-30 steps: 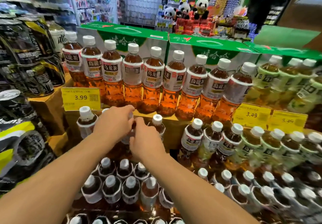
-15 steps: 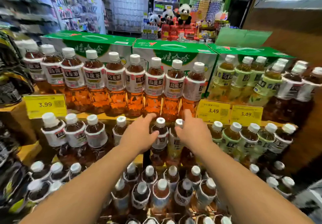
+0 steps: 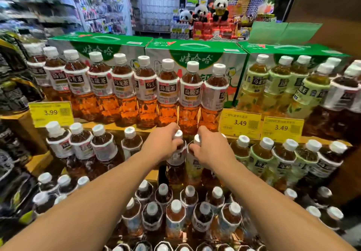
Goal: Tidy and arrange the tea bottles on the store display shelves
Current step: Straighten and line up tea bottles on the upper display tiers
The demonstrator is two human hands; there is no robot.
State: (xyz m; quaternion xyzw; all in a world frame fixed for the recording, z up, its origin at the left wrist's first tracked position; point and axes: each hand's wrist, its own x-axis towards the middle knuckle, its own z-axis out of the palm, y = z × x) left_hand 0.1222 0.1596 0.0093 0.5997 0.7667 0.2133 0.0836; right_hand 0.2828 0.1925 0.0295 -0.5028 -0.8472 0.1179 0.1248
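Left hand (image 3: 162, 145) gripping brown bottle (image 3: 176, 158), right hand (image 3: 212, 150) pale bottle (image 3: 193, 165), labels half-hidden

blurred store shelves (image 3: 48, 14), panda plush toys (image 3: 220, 9), brown wall (image 3: 336, 14) at right

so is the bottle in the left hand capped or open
Capped: a white cap sits on the bottle the left hand grips.

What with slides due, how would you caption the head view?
Left hand holds an oolong tea bottle, right hand a pale-green tea bottle, middle shelf.
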